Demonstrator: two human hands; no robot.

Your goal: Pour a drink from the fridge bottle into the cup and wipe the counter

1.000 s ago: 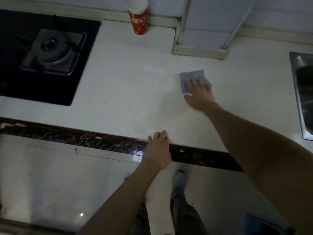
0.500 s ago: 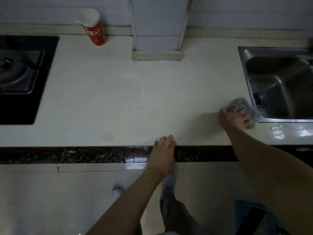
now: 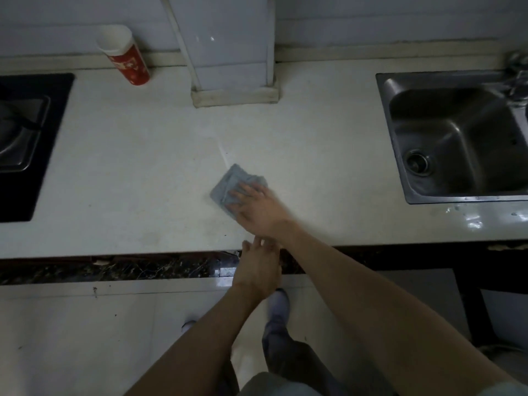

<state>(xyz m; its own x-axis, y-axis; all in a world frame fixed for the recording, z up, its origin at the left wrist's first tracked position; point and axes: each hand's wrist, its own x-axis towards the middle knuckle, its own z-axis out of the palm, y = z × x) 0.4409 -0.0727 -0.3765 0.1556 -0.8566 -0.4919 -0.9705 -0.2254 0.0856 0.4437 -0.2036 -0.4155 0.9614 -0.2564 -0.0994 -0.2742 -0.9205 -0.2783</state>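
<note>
Counter [image 3: 143, 167] under blue cloth [image 3: 225, 187], right grip [image 3: 261, 208] pressing it, seemingly flat

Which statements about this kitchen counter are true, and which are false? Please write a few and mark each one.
1. The right hand presses a blue-grey cloth onto the counter with its fingers spread. True.
2. The red cup stands right beside the sink. False: it stands at the back wall near the stove, far from the sink.
3. The left hand rests at the counter's front edge and holds nothing. True.
4. A bottle stands on the counter next to the cloth. False: no bottle is in view.
</note>
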